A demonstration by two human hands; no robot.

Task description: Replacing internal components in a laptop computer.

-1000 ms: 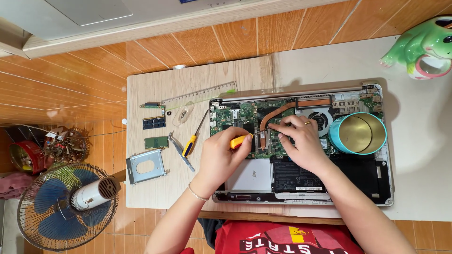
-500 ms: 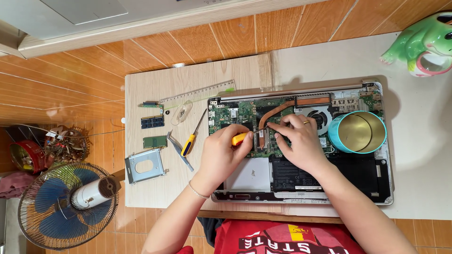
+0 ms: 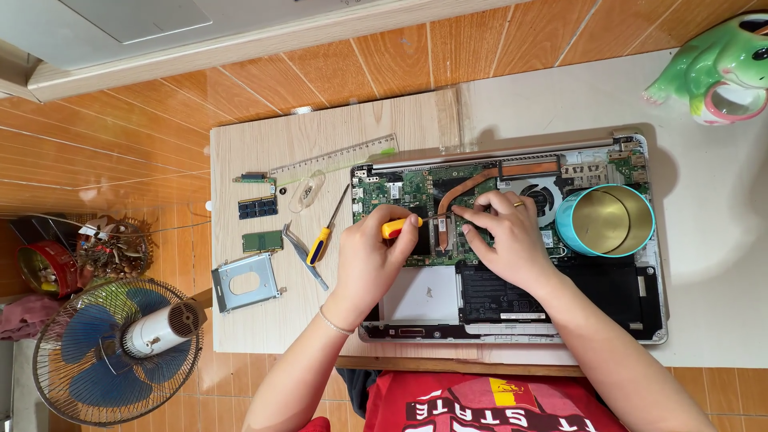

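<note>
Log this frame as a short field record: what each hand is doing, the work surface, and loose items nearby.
left hand: grips a yellow-handled screwdriver, tip toward the circuit board
right hand: fingers rest on the board beside the copper heat pipe
work piece: opened laptop on a wooden board
on laptop: teal tin
loose items: second screwdriver, ruler, tweezers, metal bracket
</note>
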